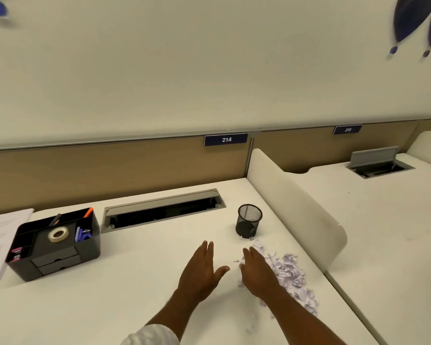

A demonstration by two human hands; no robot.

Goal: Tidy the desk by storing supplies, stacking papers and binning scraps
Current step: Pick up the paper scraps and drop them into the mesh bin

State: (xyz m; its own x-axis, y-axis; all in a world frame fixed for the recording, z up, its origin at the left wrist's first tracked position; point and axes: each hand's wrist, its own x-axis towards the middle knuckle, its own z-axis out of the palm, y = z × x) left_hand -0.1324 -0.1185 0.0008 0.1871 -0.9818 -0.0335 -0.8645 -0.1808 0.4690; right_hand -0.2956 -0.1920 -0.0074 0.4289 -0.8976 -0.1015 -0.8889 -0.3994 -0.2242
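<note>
A heap of torn paper scraps [292, 277] lies on the white desk [139, 282] at the right, beside the low divider. My right hand [258, 270] rests flat on the left edge of the heap, fingers straight. To its left my left hand [201, 270] lies open on the bare desk, fingers straight and thumb spread, holding nothing. A black mesh cup [248, 221] stands just beyond the scraps. At the left sits a black desk organiser [56, 245] holding a tape roll [58, 234], pens and small supplies. A stack of printed papers [0, 242] lies at the far left edge.
An open cable hatch [163, 210] runs along the back of the desk. A rounded white divider [296, 207] separates this desk from the neighbouring one on the right. A tan partition with label 214 [226, 139] stands behind.
</note>
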